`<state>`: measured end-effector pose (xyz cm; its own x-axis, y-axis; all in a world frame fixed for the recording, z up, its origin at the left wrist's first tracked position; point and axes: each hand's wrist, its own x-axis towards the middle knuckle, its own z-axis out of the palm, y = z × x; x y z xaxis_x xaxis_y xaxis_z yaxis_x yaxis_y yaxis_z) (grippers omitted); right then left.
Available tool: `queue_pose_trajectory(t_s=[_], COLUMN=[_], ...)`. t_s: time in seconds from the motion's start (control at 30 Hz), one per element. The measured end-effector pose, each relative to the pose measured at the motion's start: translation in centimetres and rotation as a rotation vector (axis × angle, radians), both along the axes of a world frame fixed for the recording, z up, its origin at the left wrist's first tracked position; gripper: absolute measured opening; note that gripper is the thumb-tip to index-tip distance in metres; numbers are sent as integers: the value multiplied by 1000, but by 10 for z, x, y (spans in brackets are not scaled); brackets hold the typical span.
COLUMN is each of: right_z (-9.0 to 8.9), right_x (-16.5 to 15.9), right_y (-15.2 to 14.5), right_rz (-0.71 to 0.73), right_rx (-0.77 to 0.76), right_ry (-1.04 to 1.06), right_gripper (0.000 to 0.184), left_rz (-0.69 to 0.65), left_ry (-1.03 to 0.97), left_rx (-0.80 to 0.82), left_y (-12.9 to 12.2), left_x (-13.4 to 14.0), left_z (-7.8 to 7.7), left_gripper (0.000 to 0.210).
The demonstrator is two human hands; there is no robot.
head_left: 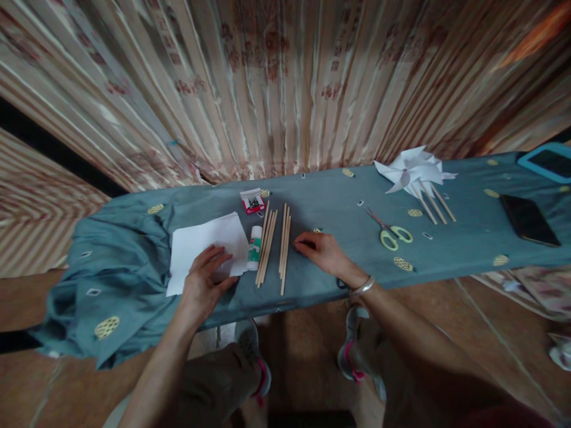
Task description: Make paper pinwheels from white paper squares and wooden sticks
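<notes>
My left hand point(206, 279) lies on a stack of white paper sheets point(185, 249), its fingers spread. Right beside the stack is a glue stick point(254, 248) with a white cap and green label. Two small bunches of thin wooden sticks, a left bunch point(266, 245) and a right bunch point(285, 246), lie to the right of the glue. My right hand point(322, 249) rests on the cloth just right of the sticks, apart from them, its fingers curled together with nothing visible in them. Behind the glue sits an open red and white box point(253, 203) of small dark metallic pieces.
White paper pinwheels point(414, 170) on wooden sticks lie at the back right, near green-handled scissors point(392, 233). A black phone point(529, 220) and a blue-framed device point(551, 161) are farther right. Green-grey cloth point(343, 202) covers the narrow table, bunched at left. A striped curtain point(285, 89) hangs behind.
</notes>
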<state>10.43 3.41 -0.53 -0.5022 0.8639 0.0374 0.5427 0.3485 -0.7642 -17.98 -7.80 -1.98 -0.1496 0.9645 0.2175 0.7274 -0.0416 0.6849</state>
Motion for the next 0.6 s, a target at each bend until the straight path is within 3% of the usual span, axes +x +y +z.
queue_pose_trajectory(t_s=[0.43,0.6], right_z=[-2,-3], right_x=[0,0], right_y=[1,0], right_rz=[5,-1], right_rx=[27,26], right_ry=[32,29], right_gripper=[14,13], left_rz=[50,236], left_ry=[-144,-172], left_rx=[-38,-41], left_y=[-3,-3], left_x=[4,6], left_z=[12,17], left_gripper=[46,39])
